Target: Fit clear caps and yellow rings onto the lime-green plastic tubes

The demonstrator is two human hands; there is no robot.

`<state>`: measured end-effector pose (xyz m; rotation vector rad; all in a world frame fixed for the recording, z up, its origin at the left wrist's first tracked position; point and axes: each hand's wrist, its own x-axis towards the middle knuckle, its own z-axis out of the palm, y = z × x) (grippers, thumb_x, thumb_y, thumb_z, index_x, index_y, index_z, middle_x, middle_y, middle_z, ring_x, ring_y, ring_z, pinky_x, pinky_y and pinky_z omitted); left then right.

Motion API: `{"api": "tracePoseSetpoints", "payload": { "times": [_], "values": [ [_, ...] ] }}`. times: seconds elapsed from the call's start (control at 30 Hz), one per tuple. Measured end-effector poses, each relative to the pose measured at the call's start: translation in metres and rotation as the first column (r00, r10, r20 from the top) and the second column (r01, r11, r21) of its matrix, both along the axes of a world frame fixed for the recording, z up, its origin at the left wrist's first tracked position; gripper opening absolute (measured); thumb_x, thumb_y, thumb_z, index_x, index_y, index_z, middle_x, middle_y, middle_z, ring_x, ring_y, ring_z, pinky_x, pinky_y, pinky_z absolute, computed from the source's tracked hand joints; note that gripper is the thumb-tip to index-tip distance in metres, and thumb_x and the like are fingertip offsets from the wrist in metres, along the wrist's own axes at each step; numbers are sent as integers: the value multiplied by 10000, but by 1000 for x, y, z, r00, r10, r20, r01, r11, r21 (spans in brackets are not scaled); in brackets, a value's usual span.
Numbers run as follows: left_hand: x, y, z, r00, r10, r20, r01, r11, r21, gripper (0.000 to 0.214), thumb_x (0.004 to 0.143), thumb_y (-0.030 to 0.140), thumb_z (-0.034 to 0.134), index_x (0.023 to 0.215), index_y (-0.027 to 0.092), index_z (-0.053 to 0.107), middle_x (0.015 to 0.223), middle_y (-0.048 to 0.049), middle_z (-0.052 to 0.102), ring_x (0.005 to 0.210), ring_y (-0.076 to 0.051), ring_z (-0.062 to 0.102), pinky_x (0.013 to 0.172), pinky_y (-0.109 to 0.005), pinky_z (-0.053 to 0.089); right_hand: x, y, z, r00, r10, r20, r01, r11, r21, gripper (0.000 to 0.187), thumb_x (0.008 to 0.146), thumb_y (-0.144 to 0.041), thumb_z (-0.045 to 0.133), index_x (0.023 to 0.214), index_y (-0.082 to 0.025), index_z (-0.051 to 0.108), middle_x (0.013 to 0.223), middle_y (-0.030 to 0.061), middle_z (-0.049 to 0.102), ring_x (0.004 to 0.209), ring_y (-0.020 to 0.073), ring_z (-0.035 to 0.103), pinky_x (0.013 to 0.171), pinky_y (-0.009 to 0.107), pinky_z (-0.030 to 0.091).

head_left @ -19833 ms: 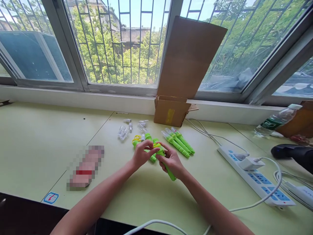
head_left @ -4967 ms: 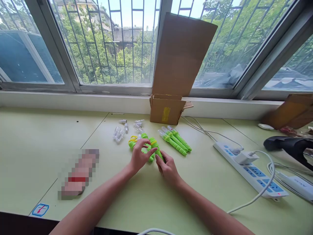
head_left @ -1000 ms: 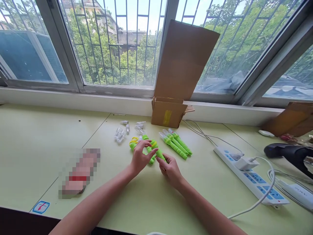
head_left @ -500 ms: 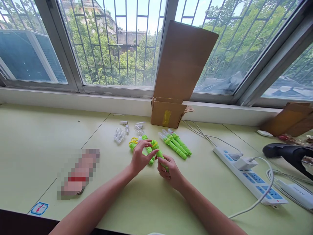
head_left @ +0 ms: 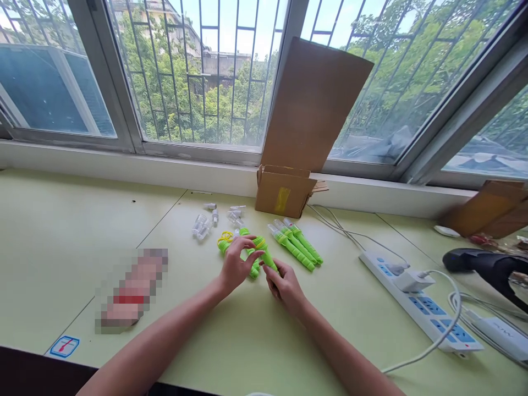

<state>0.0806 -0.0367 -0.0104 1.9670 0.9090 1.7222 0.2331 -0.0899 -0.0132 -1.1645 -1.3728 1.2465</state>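
My right hand (head_left: pixel 285 283) is wrapped round the lower part of a bright green tapered plastic tube (head_left: pixel 269 259), held tilted over the table. At its upper end sits a yellow ring (head_left: pixel 259 242), pinched between the thumb and fingers of my left hand (head_left: pixel 238 263). Partly hidden behind my left hand lie other green tubes (head_left: pixel 244 231) and some loose yellow rings (head_left: pixel 225 236). To the right, three green tubes with clear tips (head_left: pixel 297 245) lie side by side. Several clear plastic caps (head_left: pixel 201 226) are scattered behind my left hand.
A small cardboard box (head_left: pixel 284 195) stands against the sill with its tall flap raised. On the right are a white power strip (head_left: pixel 421 302), cables and a black object (head_left: pixel 478 258). A pixelated object (head_left: pixel 134 291) lies at the left.
My right hand has shifted slightly, its thumb now lying along the green tube. My left hand stays at the yellow ring. The view has tilted a little.
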Motion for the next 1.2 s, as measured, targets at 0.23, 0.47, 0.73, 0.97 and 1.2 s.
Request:
{"api": "tracePoseSetpoints", "payload": {
  "times": [0.23, 0.47, 0.73, 0.97, 1.2],
  "values": [
    [-1, -1, 1, 995, 82, -63, -77, 995, 68, 133, 811, 274, 680, 830, 198, 573, 988, -67, 681, 980, -209, 637, 861, -398, 521, 0, -1, 2, 919, -232, 318, 106, 924, 367, 258, 848, -393, 576, 960, -167, 630, 775, 30, 627, 697, 176, 542, 649, 279, 414],
    [0, 0, -1, 995, 81, -61, -79, 996, 37, 157, 801, 312, 689, 819, 201, 580, 975, -69, 681, 971, -216, 647, 799, -385, 550, -3, -3, 6, 950, -231, 212, 165, 943, 289, 222, 808, -388, 621, 881, -182, 657, 739, 28, 622, 686, 195, 521, 634, 289, 384],
    [2, 0, -4, 997, 67, -31, -68, 998, -9, 182, 792, 338, 696, 813, 189, 593, 933, -67, 668, 945, -211, 661, 711, -340, 582, -5, -4, 9, 968, -211, 136, 179, 960, 215, 226, 791, -386, 633, 708, -178, 598, 616, -13, 494, 584, 133, 400, 532, 259, 282],
    [2, -1, -2, 998, 68, -15, -69, 997, -26, 187, 791, 338, 696, 803, 181, 594, 940, -69, 669, 935, -209, 666, 709, -338, 589, -7, -6, 6, 991, -135, 15, 134, 989, 61, 300, 793, -450, 640, 689, -192, 526, 495, -64, 352, 436, 81, 269, 416, 247, 184],
    [2, -1, -1, 997, 67, -22, -68, 997, -35, 195, 787, 345, 699, 812, 188, 587, 944, -70, 670, 950, -213, 657, 717, -346, 585, -8, -7, 6, 993, -101, -59, 101, 995, 3, 315, 793, -461, 645, 694, -201, 498, 447, -86, 343, 374, 62, 240, 375, 234, 157]
  ]
}}
